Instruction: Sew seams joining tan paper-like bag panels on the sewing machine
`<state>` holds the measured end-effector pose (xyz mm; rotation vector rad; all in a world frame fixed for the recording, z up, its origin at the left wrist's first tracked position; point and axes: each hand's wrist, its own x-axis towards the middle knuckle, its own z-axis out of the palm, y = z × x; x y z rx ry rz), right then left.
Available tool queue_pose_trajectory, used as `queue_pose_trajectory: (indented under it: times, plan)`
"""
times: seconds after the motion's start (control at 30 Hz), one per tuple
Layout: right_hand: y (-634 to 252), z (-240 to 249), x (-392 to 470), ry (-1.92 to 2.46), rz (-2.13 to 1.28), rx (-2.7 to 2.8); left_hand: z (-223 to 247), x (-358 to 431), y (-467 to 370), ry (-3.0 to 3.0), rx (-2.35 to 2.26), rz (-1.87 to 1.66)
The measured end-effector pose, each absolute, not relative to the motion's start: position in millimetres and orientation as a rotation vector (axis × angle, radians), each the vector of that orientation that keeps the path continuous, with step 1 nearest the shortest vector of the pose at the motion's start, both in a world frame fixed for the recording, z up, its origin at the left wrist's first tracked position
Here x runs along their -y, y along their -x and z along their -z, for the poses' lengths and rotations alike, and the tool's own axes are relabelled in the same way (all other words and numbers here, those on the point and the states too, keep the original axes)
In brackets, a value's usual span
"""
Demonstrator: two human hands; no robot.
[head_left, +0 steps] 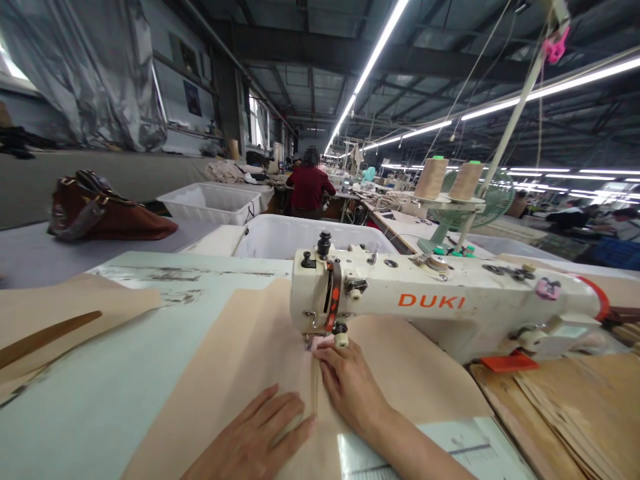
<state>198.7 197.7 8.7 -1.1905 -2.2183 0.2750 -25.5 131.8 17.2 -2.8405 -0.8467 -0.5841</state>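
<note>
A white sewing machine (370, 293) marked DUKI stands over a large beige fabric piece (225, 373) on the pale green table. My left hand (265, 427) lies on the fabric at the bottom centre, fingers spread and palm down. Just right of the needle area, my right hand (347, 380) rests with bent fingers close together at a narrow strip or fold (314, 383) running toward the presser foot (311, 343). Whether its fingertips pinch the fabric is hard to make out. The needle tip is too small to see.
Another beige piece (75, 307) lies at the left. Beyond are a brown handbag (115, 217) and white bins (210, 203). Thread cones (433, 179) stand behind the machine, with brown boards (575, 407) at the right. A person in dark red (309, 190) sits farther back.
</note>
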Motion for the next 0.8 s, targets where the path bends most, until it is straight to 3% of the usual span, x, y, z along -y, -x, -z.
queue_pose_trajectory:
  times: [0.3, 0.6, 0.8]
  plan:
    - [-206.0, -14.2, -194.9, 1.154, -0.241, 2.138, -31.3, -150.7, 27.1, 2.994, 0.976, 0.542]
    - [-204.2, -15.3, -195.7, 1.142, -0.212, 2.108, -22.1, -177.6, 33.5, 3.093, 1.166, 0.234]
    - [-203.4, -15.0, -196.1, 1.156, -0.211, 2.104, -17.9, -196.2, 36.0, 3.114, 1.148, 0.304]
